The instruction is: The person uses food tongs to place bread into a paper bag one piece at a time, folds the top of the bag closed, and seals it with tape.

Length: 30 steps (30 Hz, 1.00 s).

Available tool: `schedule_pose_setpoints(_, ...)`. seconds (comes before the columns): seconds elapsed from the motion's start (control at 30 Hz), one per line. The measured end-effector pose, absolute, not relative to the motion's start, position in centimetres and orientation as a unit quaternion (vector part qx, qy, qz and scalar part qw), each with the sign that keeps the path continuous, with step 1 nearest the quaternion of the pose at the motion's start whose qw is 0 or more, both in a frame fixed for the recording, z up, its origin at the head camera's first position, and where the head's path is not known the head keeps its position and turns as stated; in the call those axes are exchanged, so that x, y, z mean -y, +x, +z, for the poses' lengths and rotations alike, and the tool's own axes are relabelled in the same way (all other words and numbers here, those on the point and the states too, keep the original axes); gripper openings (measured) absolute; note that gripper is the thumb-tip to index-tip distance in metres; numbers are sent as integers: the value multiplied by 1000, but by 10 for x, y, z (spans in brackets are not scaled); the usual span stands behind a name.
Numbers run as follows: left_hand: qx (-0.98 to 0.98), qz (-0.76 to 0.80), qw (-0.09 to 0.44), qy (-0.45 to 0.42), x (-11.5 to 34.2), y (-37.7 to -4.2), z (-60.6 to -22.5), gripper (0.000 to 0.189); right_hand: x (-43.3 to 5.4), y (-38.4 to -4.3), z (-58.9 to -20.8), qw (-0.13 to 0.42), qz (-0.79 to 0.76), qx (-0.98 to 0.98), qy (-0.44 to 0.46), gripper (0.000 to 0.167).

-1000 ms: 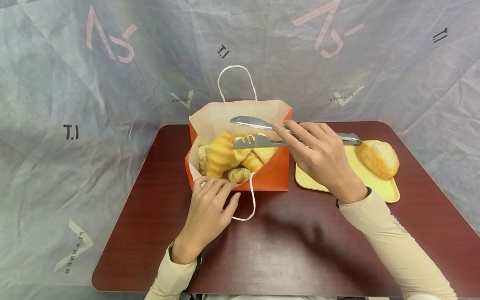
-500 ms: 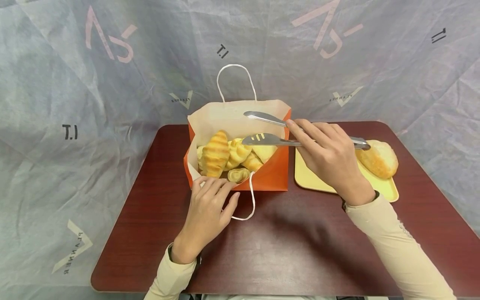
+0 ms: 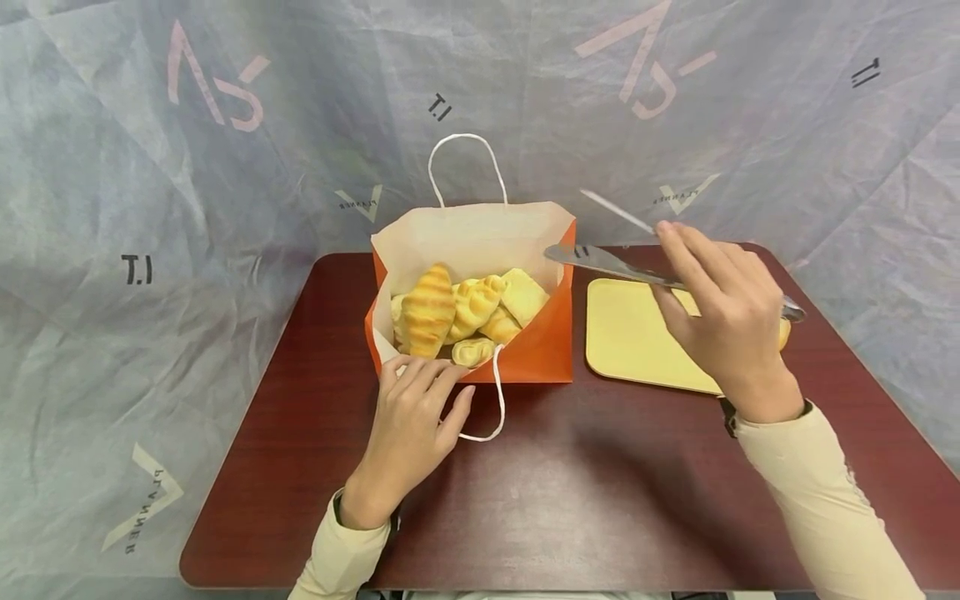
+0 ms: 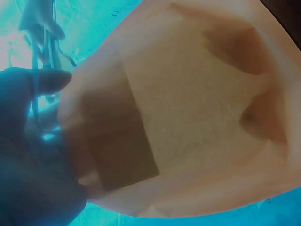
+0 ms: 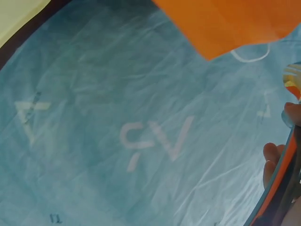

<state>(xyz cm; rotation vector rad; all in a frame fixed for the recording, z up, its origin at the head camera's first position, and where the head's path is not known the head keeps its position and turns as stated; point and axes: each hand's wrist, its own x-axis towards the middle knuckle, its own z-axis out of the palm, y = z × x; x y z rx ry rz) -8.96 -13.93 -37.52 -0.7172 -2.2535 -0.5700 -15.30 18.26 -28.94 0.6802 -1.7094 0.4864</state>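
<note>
My left hand grips the front rim of an orange paper bag, fingers over its edge and thumb to the side. Inside the bag lie several breads, among them a ridged croissant leaning at the left. In my right hand is a pair of metal tongs, their two arms spread with nothing between the tips. Those tips point left, toward the bag's right edge. Beneath that hand is a yellow tray; a round bread at its right is mostly hidden by the hand.
A dark red wooden table carries the bag and tray. One white cord handle stands up at the bag's back; another droops at its front. Grey printed sheeting hangs close behind the table.
My right hand has moved right with the tongs, from over the bag to over the tray. The croissant, earlier by the tong tips, now lies free in the bag. My left hand stays put.
</note>
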Motion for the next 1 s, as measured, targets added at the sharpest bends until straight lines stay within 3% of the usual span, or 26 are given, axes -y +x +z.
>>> schedule_pose_setpoints(0.33,867,-220,352,-277,140,-90,-376,16,-220,-145,-300,589,197,755,210,53)
schedule_pose_setpoints(1.0,870,-222,345,-273,139,-90,-377,20,-316,-132,-341,495,113,853,119,57)
